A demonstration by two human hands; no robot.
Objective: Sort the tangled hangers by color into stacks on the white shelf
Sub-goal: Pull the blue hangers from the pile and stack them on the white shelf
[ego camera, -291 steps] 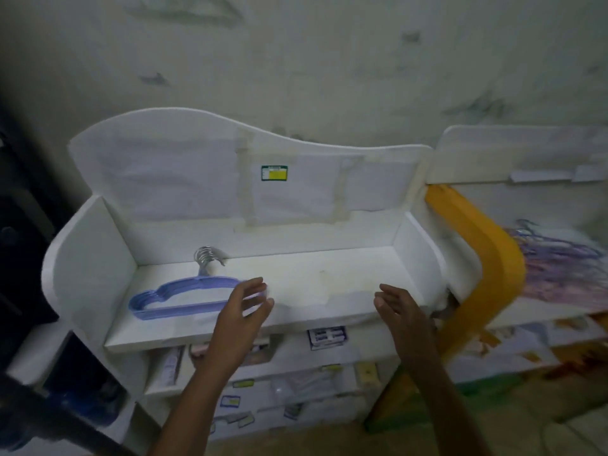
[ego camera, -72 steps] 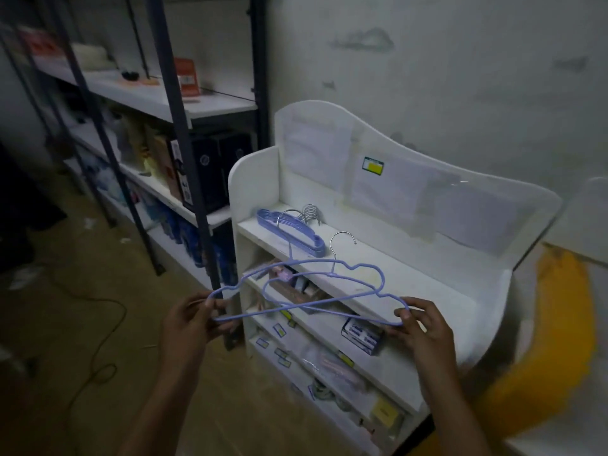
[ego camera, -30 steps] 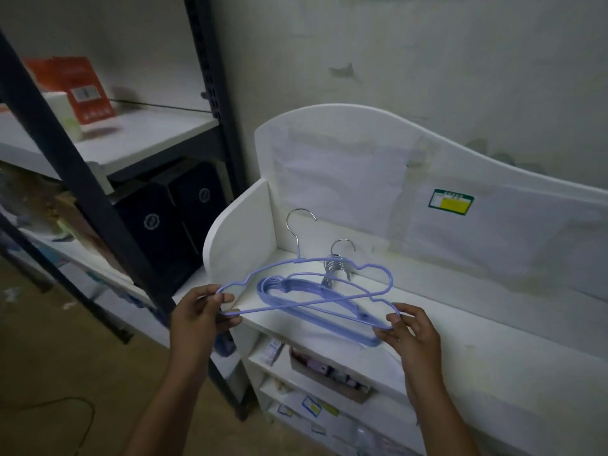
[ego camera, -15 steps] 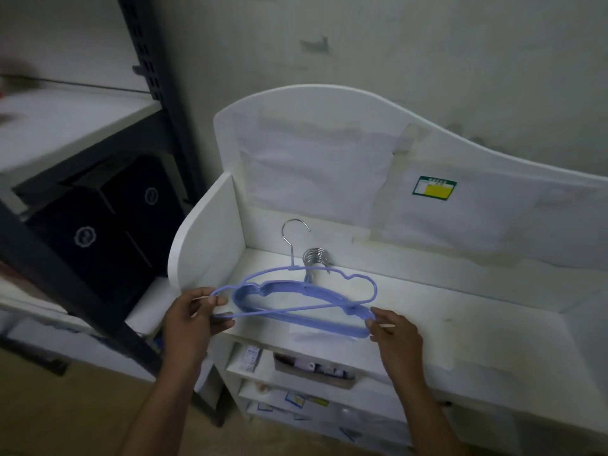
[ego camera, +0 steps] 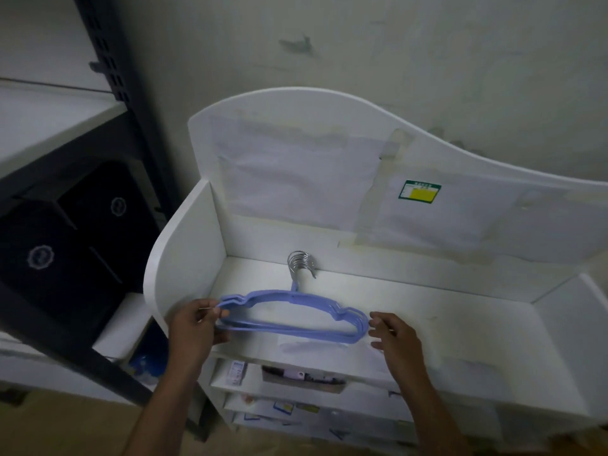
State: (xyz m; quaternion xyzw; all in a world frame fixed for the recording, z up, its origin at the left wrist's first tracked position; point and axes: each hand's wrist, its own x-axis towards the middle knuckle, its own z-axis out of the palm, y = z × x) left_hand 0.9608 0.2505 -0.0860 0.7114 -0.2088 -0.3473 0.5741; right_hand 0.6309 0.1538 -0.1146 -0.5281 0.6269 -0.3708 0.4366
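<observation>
Blue hangers (ego camera: 289, 315) stacked flat near the front left corner of the shelf (ego camera: 444, 311), hooks (ego camera: 301, 264) bunched together and pointing at the back panel. Likely laid so to keep one colour in one tidy pile, shoulders lined up, leaving the right half of the shelf for other colours.

Left hand (ego camera: 197, 327) at the stack's left end, thumb and fingers (ego camera: 221, 313) pinching the hanger tip, probably squaring it onto the pile. Right hand (ego camera: 394, 334) just beside the right end, fingers loosely apart and clamped on nothing; touching the hangers or not, cannot tell.

Shelf white, with a curved back panel carrying taped paper sheets and a green-and-yellow sticker (ego camera: 419, 191), and raised side walls. Lower tiers below holding small packets and labels, too blurred to name. Left of it, a dark metal rack (ego camera: 108, 60) with black boxes (ego camera: 65, 245). Behind, a scuffed pale wall. Dim light throughout. No hangers of another colour in view.
</observation>
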